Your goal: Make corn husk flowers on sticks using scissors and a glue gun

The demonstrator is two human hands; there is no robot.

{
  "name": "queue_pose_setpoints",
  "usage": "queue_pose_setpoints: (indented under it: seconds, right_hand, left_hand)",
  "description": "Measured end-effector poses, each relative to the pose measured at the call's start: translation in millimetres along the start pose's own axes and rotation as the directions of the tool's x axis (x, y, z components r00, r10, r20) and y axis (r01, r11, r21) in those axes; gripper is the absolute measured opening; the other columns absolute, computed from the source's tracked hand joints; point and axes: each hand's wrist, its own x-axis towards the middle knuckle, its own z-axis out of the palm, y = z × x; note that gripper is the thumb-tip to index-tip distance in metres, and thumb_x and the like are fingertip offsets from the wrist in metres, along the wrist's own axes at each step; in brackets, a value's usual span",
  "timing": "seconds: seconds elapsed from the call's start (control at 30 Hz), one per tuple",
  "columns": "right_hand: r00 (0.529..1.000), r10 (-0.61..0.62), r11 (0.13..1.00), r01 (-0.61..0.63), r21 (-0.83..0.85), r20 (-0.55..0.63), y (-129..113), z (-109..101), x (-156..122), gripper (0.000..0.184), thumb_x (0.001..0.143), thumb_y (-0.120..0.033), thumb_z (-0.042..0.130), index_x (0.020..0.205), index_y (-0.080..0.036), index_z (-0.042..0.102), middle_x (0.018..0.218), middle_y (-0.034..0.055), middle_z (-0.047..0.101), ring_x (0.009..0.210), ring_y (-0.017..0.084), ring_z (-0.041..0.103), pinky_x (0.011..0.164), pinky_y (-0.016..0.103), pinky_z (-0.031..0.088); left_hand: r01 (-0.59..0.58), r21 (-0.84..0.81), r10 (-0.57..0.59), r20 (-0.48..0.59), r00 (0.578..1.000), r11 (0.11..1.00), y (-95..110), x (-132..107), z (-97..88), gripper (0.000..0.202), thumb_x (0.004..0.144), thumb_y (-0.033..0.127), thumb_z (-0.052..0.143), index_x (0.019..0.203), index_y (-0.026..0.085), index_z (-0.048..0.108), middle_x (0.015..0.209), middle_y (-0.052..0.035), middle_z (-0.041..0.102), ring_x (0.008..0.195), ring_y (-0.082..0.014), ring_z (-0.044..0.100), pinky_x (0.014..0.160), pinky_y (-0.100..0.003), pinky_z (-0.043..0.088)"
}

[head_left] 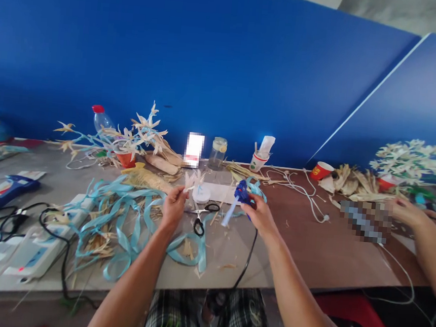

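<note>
My left hand (174,208) is closed, its fingertips pinching a small pale flower (194,180) of dried husk petals. A blue hot glue gun (243,191) is in the grip of my right hand (262,217), with a translucent glue stick (229,213) sticking out and a black cord hanging down to the table edge. Between my hands lie scissors (199,217) with black handles, partly open. Just behind them sits a white roll of tape or ribbon (200,194). Light blue ribbon (123,236) is heaped in loops left of my left hand, mixed with straw-coloured husk scraps.
A power strip (42,250), cords and a second glue gun (15,189) lie at left. Along the blue partition stand husk flowers in a red cup (126,159), a lit phone (194,150), a glass jar (218,153) and paper cups. Another person's hand (408,213) works at right.
</note>
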Motion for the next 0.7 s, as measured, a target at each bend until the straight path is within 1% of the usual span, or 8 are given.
queue_pose_setpoints:
  seconds: [0.07,0.13,0.17,0.27,0.37,0.47,0.6,0.7]
  right_hand:
    - [0.992,0.067,0.946,-0.099,0.308,0.110,-7,-2,-1,0.031,0.065,-0.034,0.063,0.092,-0.020,0.056,0.067,-0.0008,0.052,0.056,0.013,0.047,0.057,0.030,0.041]
    - [0.982,0.022,0.843,-0.119,0.525,0.187,-14,0,-3,0.030,0.064,-0.036,0.065,0.088,-0.020,0.055,0.064,-0.0027,0.049,0.050,0.010,0.041,0.053,0.027,0.037]
    - [0.977,-0.011,0.805,-0.117,0.582,0.212,-18,2,-4,0.030,0.064,-0.036,0.066,0.088,-0.020,0.055,0.065,-0.0026,0.049,0.050,0.009,0.039,0.053,0.027,0.036]
    - [0.955,-0.055,0.808,-0.130,0.575,0.293,-27,11,-4,0.031,0.065,-0.035,0.067,0.091,-0.020,0.057,0.063,-0.0028,0.050,0.050,0.009,0.039,0.052,0.026,0.035]
    - [0.947,-0.072,0.835,-0.114,0.538,0.313,-33,24,1,0.030,0.068,-0.035,0.066,0.093,-0.020,0.058,0.059,-0.0040,0.048,0.052,0.010,0.042,0.052,0.025,0.035]
    - [0.949,-0.073,0.784,-0.135,0.605,0.307,-32,37,6,0.027,0.069,-0.035,0.065,0.090,-0.020,0.057,0.063,-0.0031,0.052,0.051,0.009,0.042,0.049,0.023,0.032]
    - [0.946,-0.051,0.700,-0.196,0.687,0.321,-20,49,9,0.023,0.069,-0.034,0.067,0.085,-0.020,0.057,0.085,0.0006,0.059,0.052,0.006,0.042,0.049,0.023,0.033]
    - [0.918,-0.081,0.657,-0.244,0.713,0.389,-10,54,8,0.025,0.071,-0.035,0.066,0.088,-0.019,0.059,0.086,0.0022,0.060,0.056,0.008,0.048,0.053,0.024,0.037]
  left_hand:
    - [-0.006,0.005,0.006,0.002,1.000,1.000,1,0,-0.6,0.027,0.073,0.038,0.057,0.086,0.015,0.059,0.061,0.0036,0.050,0.051,-0.0075,0.036,0.049,-0.020,0.028]
    - [-0.013,0.016,0.012,0.007,1.000,1.000,1,0,-1.3,0.026,0.074,0.038,0.056,0.085,0.015,0.059,0.061,0.0034,0.050,0.051,-0.0076,0.037,0.050,-0.020,0.028]
    - [-0.015,0.019,0.015,0.007,1.000,1.000,0,0,-1.6,0.026,0.074,0.039,0.056,0.083,0.015,0.059,0.061,0.0033,0.050,0.052,-0.0077,0.037,0.050,-0.020,0.029]
    - [-0.019,0.011,0.019,0.008,1.000,1.000,-4,1,-2.6,0.025,0.074,0.039,0.056,0.080,0.015,0.058,0.061,0.0028,0.051,0.052,-0.0081,0.038,0.051,-0.020,0.030]
    - [-0.011,-0.018,0.011,-0.004,1.000,1.000,-7,3,-3.9,0.025,0.074,0.039,0.057,0.081,0.015,0.059,0.061,0.0028,0.051,0.052,-0.0077,0.038,0.050,-0.020,0.029]
    - [-0.016,-0.023,0.016,-0.015,1.000,1.000,-9,3,-4.4,0.025,0.074,0.039,0.058,0.079,0.015,0.059,0.062,0.0027,0.050,0.052,-0.0076,0.038,0.050,-0.020,0.029]
    - [-0.010,0.001,0.010,0.000,1.000,1.000,-6,2,-2.5,0.026,0.075,0.041,0.057,0.079,0.015,0.059,0.060,0.0029,0.049,0.051,-0.0076,0.036,0.049,-0.021,0.028]
    - [-0.017,0.022,0.017,0.020,1.000,1.000,-1,0,-0.3,0.026,0.075,0.042,0.057,0.076,0.016,0.059,0.060,0.0027,0.049,0.052,-0.0079,0.037,0.049,-0.021,0.029]
